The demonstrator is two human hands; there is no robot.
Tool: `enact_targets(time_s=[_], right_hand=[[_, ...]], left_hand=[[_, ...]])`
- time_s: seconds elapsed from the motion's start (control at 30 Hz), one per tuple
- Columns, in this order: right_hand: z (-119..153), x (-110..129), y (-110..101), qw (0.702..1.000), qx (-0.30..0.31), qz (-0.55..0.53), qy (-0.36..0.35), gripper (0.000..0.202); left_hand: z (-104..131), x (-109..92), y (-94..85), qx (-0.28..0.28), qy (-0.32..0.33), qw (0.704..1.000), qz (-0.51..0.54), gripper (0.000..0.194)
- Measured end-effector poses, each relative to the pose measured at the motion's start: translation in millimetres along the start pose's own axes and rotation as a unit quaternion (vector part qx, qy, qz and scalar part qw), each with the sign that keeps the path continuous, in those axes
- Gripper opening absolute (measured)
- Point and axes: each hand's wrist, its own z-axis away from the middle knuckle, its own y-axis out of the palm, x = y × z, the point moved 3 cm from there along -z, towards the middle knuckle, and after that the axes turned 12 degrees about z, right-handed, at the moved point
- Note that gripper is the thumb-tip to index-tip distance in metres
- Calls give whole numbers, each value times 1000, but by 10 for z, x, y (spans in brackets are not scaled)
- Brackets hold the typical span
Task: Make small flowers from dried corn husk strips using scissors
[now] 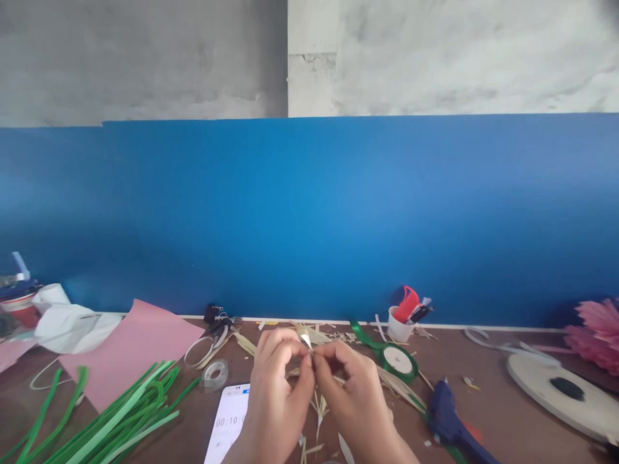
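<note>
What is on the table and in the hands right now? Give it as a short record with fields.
left hand: fingertips pinched at a small pale piece
right hand: fingertips meet the left's at the same piece
left side: green stems, pink sheet, tape roll, phone
phone screen: timer, partly covered by the left hand
right side: green ribbon spool, white cup with pens, glue gun, pink flower
behind: blue panel
unclear: what the piece is
</note>
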Motion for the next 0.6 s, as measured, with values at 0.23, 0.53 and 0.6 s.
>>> enact_targets(time_s=[0.23,0.53,0.6], right_hand=[[-17,8,10,978,28,-175,109,20],[-15,-2,-8,988,-14,-128,80,22],[-1,-4,-11,997,-30,-65,42,21]], left_hand=[[-24,-5,-15,12,-41,998,48,15],[-49,5,-32,1,-53,996,69,19],[-40,23,-34,0,-67,995,69,17]])
